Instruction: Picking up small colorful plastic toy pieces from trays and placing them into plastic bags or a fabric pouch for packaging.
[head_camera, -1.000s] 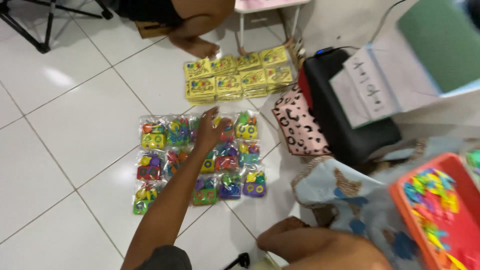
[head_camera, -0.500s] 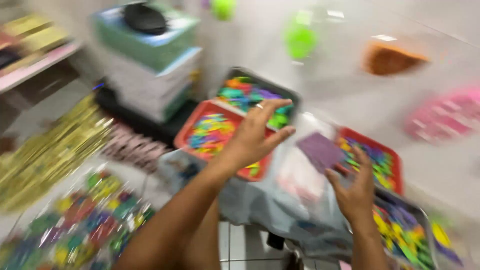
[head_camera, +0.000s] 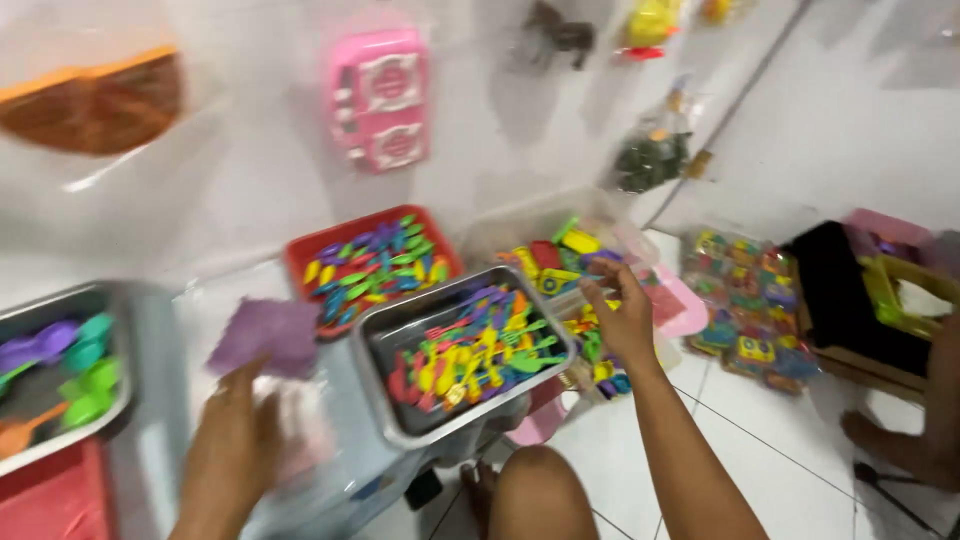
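The right hand (head_camera: 622, 318) reaches forward with its fingers (head_camera: 600, 275) bent and slightly spread; they hold nothing that can be made out, and the tips rest at or just above the near rim of the clear tub (head_camera: 560, 250) of mixed toy pieces. From those fingertips the tub lies directly ahead and a little left, and its long axis runs left to right across the reach. Just left of the wrist sits the steel tray (head_camera: 462, 350) of coloured plastic cutlery, with its right corner close to the hand but apart from it. Beyond that tray, further left and away, stands the red tray (head_camera: 372, 262) with more coloured pieces. The left hand (head_camera: 235, 440) is blurred; it is raised well to the left with a flat purple sheet (head_camera: 266, 335) at its fingertips, apparently pinched, though the grip cannot be confirmed. A second steel tray (head_camera: 60, 375) with spoons lies at the far left edge. On the floor to the right are bagged toy sets (head_camera: 745, 315). The right hand is clearly the nearer to the tub.
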